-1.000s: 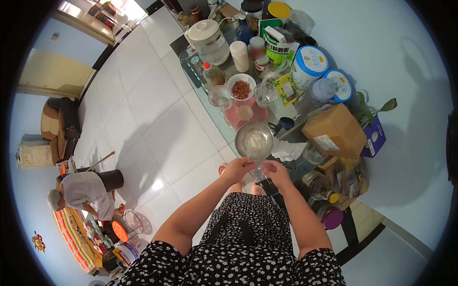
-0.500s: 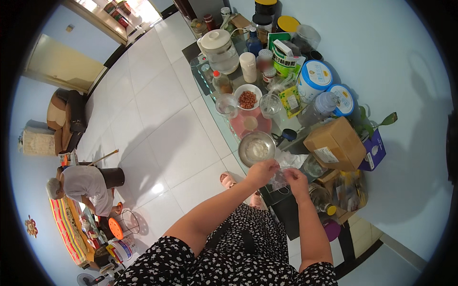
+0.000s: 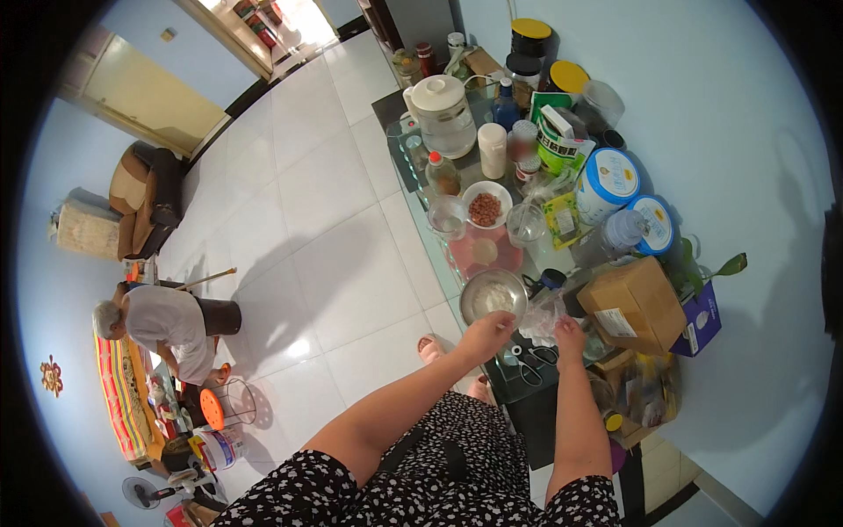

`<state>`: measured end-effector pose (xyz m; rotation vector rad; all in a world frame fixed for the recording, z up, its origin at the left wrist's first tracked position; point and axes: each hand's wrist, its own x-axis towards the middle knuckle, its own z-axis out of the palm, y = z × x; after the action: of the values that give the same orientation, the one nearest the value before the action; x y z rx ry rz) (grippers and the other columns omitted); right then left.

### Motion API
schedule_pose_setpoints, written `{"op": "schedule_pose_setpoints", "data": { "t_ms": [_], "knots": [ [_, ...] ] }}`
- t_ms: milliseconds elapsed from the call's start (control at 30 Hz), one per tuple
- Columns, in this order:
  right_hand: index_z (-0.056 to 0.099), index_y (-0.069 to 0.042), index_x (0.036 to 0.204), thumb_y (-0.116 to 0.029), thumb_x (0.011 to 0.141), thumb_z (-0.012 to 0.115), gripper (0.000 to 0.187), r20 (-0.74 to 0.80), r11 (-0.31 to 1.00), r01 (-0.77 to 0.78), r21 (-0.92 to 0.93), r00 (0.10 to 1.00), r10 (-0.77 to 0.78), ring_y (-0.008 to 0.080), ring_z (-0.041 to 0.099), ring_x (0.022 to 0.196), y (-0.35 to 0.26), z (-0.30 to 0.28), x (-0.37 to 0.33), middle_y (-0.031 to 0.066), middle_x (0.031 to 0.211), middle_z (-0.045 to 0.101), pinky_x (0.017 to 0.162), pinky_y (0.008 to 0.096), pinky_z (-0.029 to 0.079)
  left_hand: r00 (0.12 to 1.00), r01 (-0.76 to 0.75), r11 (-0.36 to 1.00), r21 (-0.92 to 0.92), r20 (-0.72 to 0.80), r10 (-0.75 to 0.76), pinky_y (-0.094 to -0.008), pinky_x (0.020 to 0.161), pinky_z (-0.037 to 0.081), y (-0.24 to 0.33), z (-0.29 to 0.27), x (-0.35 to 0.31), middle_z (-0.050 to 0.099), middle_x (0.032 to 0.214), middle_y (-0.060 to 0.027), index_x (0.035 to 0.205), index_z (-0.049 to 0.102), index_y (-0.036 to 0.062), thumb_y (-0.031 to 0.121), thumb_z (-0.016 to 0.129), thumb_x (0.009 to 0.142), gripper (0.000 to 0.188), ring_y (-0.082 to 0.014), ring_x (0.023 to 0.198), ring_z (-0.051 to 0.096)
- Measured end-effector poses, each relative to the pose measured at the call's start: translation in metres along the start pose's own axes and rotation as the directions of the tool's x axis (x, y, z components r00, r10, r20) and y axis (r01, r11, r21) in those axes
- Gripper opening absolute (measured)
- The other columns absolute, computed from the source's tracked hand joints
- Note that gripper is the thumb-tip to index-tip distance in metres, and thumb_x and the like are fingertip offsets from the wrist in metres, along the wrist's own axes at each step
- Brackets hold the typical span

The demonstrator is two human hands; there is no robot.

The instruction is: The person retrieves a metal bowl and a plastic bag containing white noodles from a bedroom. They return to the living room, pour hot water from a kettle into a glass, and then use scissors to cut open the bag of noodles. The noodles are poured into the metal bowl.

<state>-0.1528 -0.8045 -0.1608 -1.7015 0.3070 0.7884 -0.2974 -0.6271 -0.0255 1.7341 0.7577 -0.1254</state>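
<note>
The steel bowl point(image 3: 493, 296) sits at the near end of the glass tabletop point(image 3: 413, 158), with something pale and powdery in the bottom of it. My left hand point(image 3: 486, 333) rests at its near rim, fingers curled as if steadying it, though I cannot tell from here whether they actually pinch the rim or only lie against it. My right hand point(image 3: 567, 332) is just beside the bowl on the other side, closed on the lower end of a crinkled clear plastic bag point(image 3: 544, 312) that stands between the bowl and the cardboard box point(image 3: 634, 303).

I judge I am at the step of getting the bag's contents to the bowl: bowl held in place, bag gripped but not yet lifted over it. The next move calls for a firm hold on the thin plastic and a steady bowl, since the bag is limp and the space is tight.

A pair of scissors point(image 3: 536, 358) lies on the tabletop just in front of my hands. Farther along stand a pink tray point(image 3: 485, 250), a white bowl of brown nuts point(image 3: 486, 205), a clear glass point(image 3: 447, 216), a large white kettle point(image 3: 442, 115) and two blue-lidded tubs point(image 3: 606, 180). Across the tiled floor point(image 3: 307, 237), well apart, another person point(image 3: 162, 321) crouches.
</note>
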Motion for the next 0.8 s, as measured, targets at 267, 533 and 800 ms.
{"op": "schedule_pose_setpoints", "data": {
  "t_ms": [267,533,800],
  "knots": [
    [0.029,-0.001,0.143,-0.013,0.089,0.054,0.061,0.155,0.999,-0.014,0.045,0.988,0.007,0.0233,0.045,0.123,-0.009,-0.004,-0.011,0.0155,0.138,0.044,0.100,0.0326,0.037,0.995,0.024,0.983,-0.181,-0.090,-0.041,-0.0283,0.074,0.051,-0.035,-0.029,0.010,0.066,0.092,-0.0064,0.107,0.061,0.0012,0.016,0.057,0.090,0.023,-0.0142,0.083,0.063],
    [0.058,-0.003,0.109,-0.013,0.088,0.058,0.024,-0.044,0.958,0.192,-0.211,0.978,-0.205,0.0222,0.061,0.083,0.013,-0.010,-0.013,0.0104,0.099,0.062,0.069,0.0326,0.048,0.959,0.235,0.930,-0.285,-0.088,-0.269,-0.0252,0.064,0.048,-0.039,-0.045,0.004,0.063,0.081,-0.0042,0.099,0.062,0.0001,0.017,0.058,0.088,0.021,-0.0109,0.073,0.060],
    [0.045,-0.004,0.125,-0.009,0.083,0.062,0.046,0.362,0.233,0.447,-0.864,0.872,-0.328,0.0325,0.046,0.114,0.031,-0.007,-0.111,0.0143,0.121,0.047,0.092,0.0410,0.043,0.953,0.270,0.920,-0.285,-0.055,-0.297,-0.0251,0.069,0.049,-0.059,-0.041,-0.005,0.064,0.090,-0.0023,0.101,0.062,0.0027,0.016,0.055,0.091,0.018,-0.0103,0.081,0.060]
  ]
}}
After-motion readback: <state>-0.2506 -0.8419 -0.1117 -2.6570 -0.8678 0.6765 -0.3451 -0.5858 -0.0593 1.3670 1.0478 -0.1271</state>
